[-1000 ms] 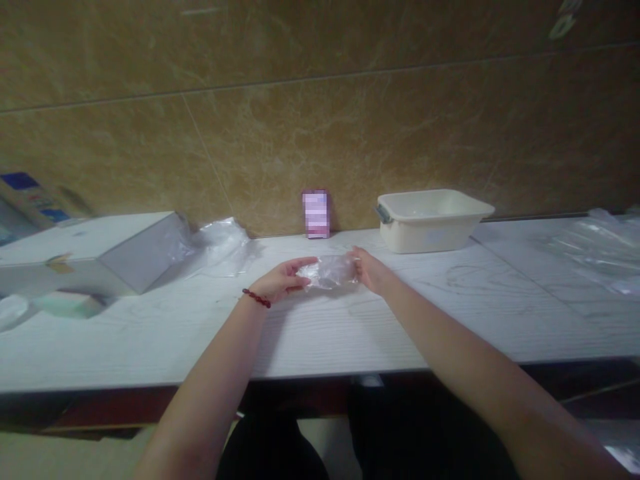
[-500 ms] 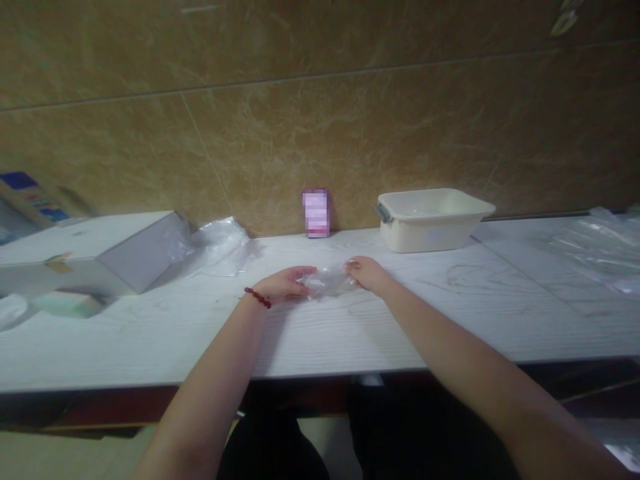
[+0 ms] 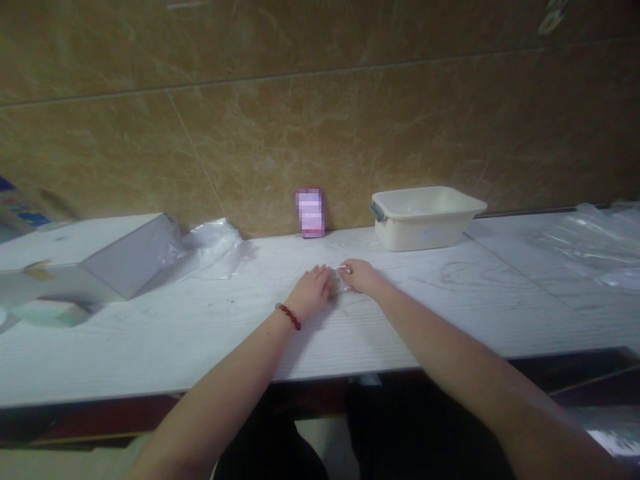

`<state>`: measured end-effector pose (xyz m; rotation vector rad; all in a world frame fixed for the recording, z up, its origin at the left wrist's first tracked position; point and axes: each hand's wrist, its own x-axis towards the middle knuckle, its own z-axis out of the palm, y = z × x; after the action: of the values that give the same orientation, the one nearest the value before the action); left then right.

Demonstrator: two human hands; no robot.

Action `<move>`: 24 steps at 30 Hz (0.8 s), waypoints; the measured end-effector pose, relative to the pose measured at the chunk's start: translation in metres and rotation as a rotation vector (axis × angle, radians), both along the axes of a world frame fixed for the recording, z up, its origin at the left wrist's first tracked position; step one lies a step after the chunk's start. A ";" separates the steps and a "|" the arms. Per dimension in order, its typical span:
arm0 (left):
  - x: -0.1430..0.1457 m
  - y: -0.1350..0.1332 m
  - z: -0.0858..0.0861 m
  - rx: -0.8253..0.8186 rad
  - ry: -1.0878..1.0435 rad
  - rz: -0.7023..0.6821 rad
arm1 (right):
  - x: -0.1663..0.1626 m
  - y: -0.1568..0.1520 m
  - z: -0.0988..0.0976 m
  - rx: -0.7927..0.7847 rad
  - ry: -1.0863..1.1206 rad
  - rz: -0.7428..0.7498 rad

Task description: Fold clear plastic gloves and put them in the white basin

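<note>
The clear plastic bag is down now, no longer lifted and puffed but lying flattened on the white table. Left hand is pressing flat over it, fingers open; right hand is pinching its right edge. Behind them the pink box is standing by the wall (label blurred, unreadable).

Worktop: white wood-grain, matt, smooth.
Wall: brown marbled tile, glossy.
Tub, 1 o'clock: cream plastic, smooth.
Film: clear thin plastic, crinkled, shiny.
Box, 9 o'clock: grey card, matt.
</note>
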<state>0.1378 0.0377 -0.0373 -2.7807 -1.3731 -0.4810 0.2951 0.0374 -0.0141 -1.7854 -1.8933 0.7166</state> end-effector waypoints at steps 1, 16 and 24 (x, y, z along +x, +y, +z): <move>0.003 -0.001 -0.003 0.000 0.046 0.018 | 0.000 0.000 -0.001 0.002 -0.008 -0.002; -0.001 -0.006 -0.009 -0.075 0.178 0.033 | -0.027 -0.017 -0.001 0.429 -0.167 0.150; -0.004 -0.002 -0.014 -0.119 0.158 -0.024 | -0.057 -0.027 -0.016 0.331 -0.154 0.284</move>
<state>0.1335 0.0357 -0.0512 -2.8575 -1.3786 -0.1801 0.2378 0.0106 -0.0306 -1.4179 -2.2443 0.3347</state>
